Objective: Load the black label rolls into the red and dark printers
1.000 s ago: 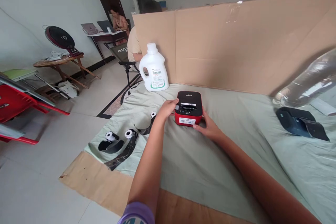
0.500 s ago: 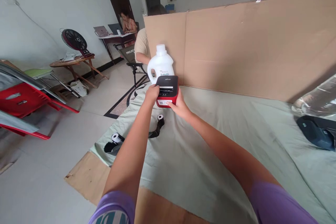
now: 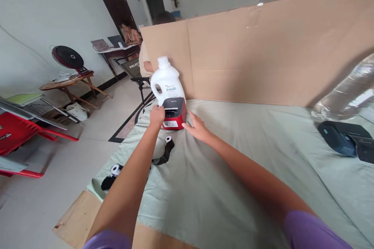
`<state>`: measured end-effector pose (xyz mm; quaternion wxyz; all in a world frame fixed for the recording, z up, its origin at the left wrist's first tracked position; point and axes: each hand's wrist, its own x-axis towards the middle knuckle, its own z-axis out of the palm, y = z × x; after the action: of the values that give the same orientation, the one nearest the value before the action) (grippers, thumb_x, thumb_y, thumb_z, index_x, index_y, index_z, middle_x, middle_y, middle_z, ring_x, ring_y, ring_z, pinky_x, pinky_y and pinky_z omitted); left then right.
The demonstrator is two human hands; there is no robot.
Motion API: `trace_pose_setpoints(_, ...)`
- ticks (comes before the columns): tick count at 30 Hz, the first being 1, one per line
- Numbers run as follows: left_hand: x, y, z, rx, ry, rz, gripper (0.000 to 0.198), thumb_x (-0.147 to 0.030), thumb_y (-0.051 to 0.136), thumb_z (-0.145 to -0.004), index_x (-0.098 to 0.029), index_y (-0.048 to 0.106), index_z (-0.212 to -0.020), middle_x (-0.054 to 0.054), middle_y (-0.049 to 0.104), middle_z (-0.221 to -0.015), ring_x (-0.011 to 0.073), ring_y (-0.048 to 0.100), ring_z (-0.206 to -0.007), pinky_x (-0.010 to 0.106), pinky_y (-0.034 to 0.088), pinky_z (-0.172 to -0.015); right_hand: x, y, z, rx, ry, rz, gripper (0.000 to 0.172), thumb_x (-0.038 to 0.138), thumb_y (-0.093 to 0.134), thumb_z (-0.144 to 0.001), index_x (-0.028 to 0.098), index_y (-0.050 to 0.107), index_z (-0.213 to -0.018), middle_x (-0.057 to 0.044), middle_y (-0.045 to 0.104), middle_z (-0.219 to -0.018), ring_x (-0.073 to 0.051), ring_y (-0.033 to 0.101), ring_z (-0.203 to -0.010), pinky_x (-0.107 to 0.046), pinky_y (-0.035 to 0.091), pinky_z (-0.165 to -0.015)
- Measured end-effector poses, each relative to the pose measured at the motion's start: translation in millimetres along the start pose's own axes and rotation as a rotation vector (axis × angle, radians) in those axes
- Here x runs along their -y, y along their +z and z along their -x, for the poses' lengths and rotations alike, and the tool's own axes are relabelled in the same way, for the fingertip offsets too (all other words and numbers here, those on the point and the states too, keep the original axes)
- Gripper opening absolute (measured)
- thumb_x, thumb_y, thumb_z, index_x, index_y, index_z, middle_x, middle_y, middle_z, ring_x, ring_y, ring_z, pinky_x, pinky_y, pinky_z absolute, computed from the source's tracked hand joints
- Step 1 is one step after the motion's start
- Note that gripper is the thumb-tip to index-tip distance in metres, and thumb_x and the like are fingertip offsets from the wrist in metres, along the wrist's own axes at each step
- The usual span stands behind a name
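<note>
A small red and black printer point(image 3: 174, 113), with a slot in its top and a white label on its front, stands on the green cloth point(image 3: 222, 171). My left hand point(image 3: 157, 116) grips its left edge, the fingers mostly hidden. Just off the printer's right side, my right hand point(image 3: 198, 126) is open with nothing in it. A white jug point(image 3: 168, 81) with a handle stands right behind the printer. In front of it lies a roll point(image 3: 167, 148) with a white end and a black strip unrolled. Another such roll point(image 3: 115, 170) lies farther left, partly hidden by my left forearm.
A cardboard sheet point(image 3: 251, 54) stands along the back. At the right are a dark device point(image 3: 341, 138) and a clear plastic-wrapped bundle point(image 3: 344, 89). Left are a fan point(image 3: 70, 57) on a wooden stool, red chairs point(image 3: 20, 136) and a person point(image 3: 131, 35) at a desk.
The printer has come down onto the cloth before the jug. My right hand has let go and drawn off to the right; my left hand is still on it. The view has shifted slightly right.
</note>
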<state>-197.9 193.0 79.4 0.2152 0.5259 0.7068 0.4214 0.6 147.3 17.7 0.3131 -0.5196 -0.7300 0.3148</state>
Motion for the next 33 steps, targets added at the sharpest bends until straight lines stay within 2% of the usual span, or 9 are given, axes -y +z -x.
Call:
trace_pose_setpoints(4,-38,19.2,68,-0.23,0.338,-0.051,0.037,-0.027,0.046,-0.093,-0.018,0.054,-0.128,0.013,0.057,-0.139,0.0275,0.048,-0.133,0.041,0.033,-0.114,-50,-74,84,-0.13,0.034,0.11,0.064,0.053,0.048,-0.092,0.024,0.042,-0.149,-0.013,0.043,-0.157,-0.034,0.036,-0.146,-0.058,0.022,-0.119)
trace_pose_setpoints(6,-50,42.9,119,-0.036,0.536,-0.074,0.033,-0.028,0.044,-0.095,-0.02,0.058,-0.123,0.011,0.064,-0.128,0.0256,0.055,-0.126,0.039,0.038,-0.111,-81,-119,140,-0.235,0.063,0.196,0.057,0.054,0.049,-0.091,0.025,0.052,-0.14,-0.013,0.053,-0.148,-0.034,0.044,-0.139,-0.057,0.028,-0.116)
trace_pose_setpoints(8,-53,70.7,174,0.332,0.686,-0.152,0.032,-0.03,0.042,-0.097,-0.023,0.061,-0.123,0.009,0.069,-0.121,0.0246,0.061,-0.119,0.039,0.041,-0.11,-109,-165,199,-0.374,0.078,0.279,0.05,0.054,0.05,-0.089,0.025,0.06,-0.129,-0.013,0.061,-0.137,-0.033,0.052,-0.131,-0.054,0.034,-0.113)
trace_pose_setpoints(11,-45,107.2,244,0.751,0.881,-0.32,0.044,-0.036,0.041,-0.099,-0.024,0.053,-0.14,0.009,0.056,-0.146,0.0257,0.048,-0.138,0.046,0.029,-0.12,-143,-228,280,-0.647,0.159,0.419,0.042,0.05,0.05,-0.089,0.023,0.064,-0.117,-0.015,0.066,-0.121,-0.032,0.058,-0.12,-0.05,0.04,-0.108)
trace_pose_setpoints(15,-29,129.1,291,0.881,1.023,-0.489,0.057,-0.044,0.037,-0.101,-0.026,0.036,-0.156,0.007,0.023,-0.167,0.0281,0.021,-0.154,0.054,0.014,-0.125,-174,-290,337,-0.9,0.42,0.562,0.048,0.049,0.051,-0.087,0.021,0.058,-0.124,-0.017,0.062,-0.126,-0.036,0.054,-0.121,-0.053,0.04,-0.105)
trace_pose_setpoints(19,-25,128.8,298,0.827,1.071,-0.574,0.059,-0.045,0.032,-0.103,-0.026,0.029,-0.159,0.005,0.019,-0.167,0.0272,0.018,-0.155,0.054,0.014,-0.125,-185,-327,324,-0.863,0.631,0.538,0.077,0.058,0.059,-0.081,0.012,0.044,-0.141,-0.023,0.054,-0.138,-0.039,0.049,-0.129,-0.052,0.04,-0.106)
trace_pose_setpoints(24,-30,124.5,299,0.817,1.087,-0.618,0.059,-0.046,0.03,-0.103,-0.027,0.028,-0.159,0.003,0.018,-0.167,0.0258,0.017,-0.155,0.051,0.015,-0.126,-179,-349,268,-0.524,0.887,0.518,0.087,0.058,0.072,-0.071,0.015,0.044,-0.141,-0.023,0.056,-0.132,-0.039,0.056,-0.121,-0.049,0.046,-0.097)
trace_pose_setpoints(29,-29,124.1,300,0.82,1.076,-0.584,0.059,-0.047,0.029,-0.103,-0.025,0.029,-0.159,0.006,0.02,-0.167,0.0255,0.017,-0.155,0.051,0.014,-0.126,-173,-341,244,-0.481,0.992,0.563,0.105,0.051,0.081,-0.061,0.018,0.036,-0.15,-0.028,0.043,-0.141,-0.045,0.055,-0.119,-0.054,0.049,-0.09)
trace_pose_setpoints(33,-26,125.6,299,0.825,1.063,-0.525,0.06,-0.048,0.029,-0.103,-0.025,0.03,-0.158,0.007,0.02,-0.167,0.0266,0.017,-0.155,0.053,0.014,-0.125,-144,-309,240,-0.556,0.879,0.496,0.106,0.056,0.078,-0.06,0.024,0.035,-0.152,-0.023,0.045,-0.135,-0.045,0.056,-0.115,-0.058,0.048,-0.09)
